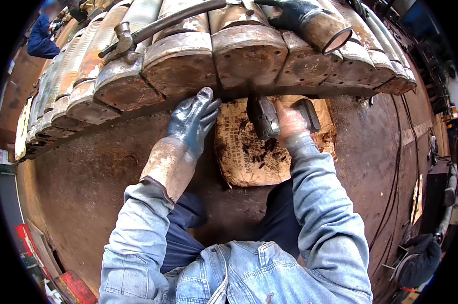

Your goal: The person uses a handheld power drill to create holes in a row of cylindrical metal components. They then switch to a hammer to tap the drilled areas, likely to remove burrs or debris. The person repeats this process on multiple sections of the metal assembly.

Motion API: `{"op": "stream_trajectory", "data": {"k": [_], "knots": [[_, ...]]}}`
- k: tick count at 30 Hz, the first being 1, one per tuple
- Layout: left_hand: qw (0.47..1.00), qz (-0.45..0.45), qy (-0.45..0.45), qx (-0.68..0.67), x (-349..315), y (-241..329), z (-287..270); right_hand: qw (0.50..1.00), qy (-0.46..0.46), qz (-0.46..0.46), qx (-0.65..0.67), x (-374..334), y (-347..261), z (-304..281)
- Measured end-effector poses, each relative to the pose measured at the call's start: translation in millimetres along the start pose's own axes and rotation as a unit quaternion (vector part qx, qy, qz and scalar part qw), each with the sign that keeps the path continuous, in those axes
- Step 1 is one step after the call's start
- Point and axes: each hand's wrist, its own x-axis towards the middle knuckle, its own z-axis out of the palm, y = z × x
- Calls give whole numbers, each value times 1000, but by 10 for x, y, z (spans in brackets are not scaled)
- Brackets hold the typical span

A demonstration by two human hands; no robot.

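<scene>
My right hand (pixel 291 120), which looks covered by a thin clear glove, is wrapped round the handle of a dark cordless power tool (pixel 263 119). The tool's front end is hidden below the row of metal cylinders. My left hand (pixel 192 119) wears a dark blue coated glove with a dirty tan cuff. Its fingers reach up, partly bent, close to the lower edge of a rusty flanged cylinder end (pixel 178 63); whether they touch it I cannot tell. Beneath the tool lies a stained brown paper sheet (pixel 239 167) with dark crumbs on it.
Across the cylinders rest a hammer (pixel 123 40) and a loose blue glove with a tan cuff (pixel 315 23). Dark cables (pixel 398 152) run along the floor at right. A red metal object (pixel 74 288) sits at lower left. Another person (pixel 41 35) is at far left.
</scene>
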Motion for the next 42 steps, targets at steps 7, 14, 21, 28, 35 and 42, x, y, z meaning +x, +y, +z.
{"op": "stream_trajectory", "data": {"k": [7, 14, 21, 28, 35, 42], "knots": [[999, -30, 2, 20, 65, -39, 150, 999, -4, -23, -48, 41, 42, 15], [999, -29, 4, 20, 142, -3, 176, 1000, -29, 8, -7, 18, -20, 0], [999, -19, 4, 28, 143, -8, 135, 1000, -18, -8, 9, -34, -139, -30], [1000, -24, -1, 9, 105, 54, 79, 1000, -21, 17, -9, 41, -65, 10], [1000, -14, -14, 16, 142, 2, 149, 999, -7, 14, 36, 64, 13, 167], [999, -25, 13, 17, 192, -40, 79, 999, -25, 27, 32, 47, -98, 98]]}}
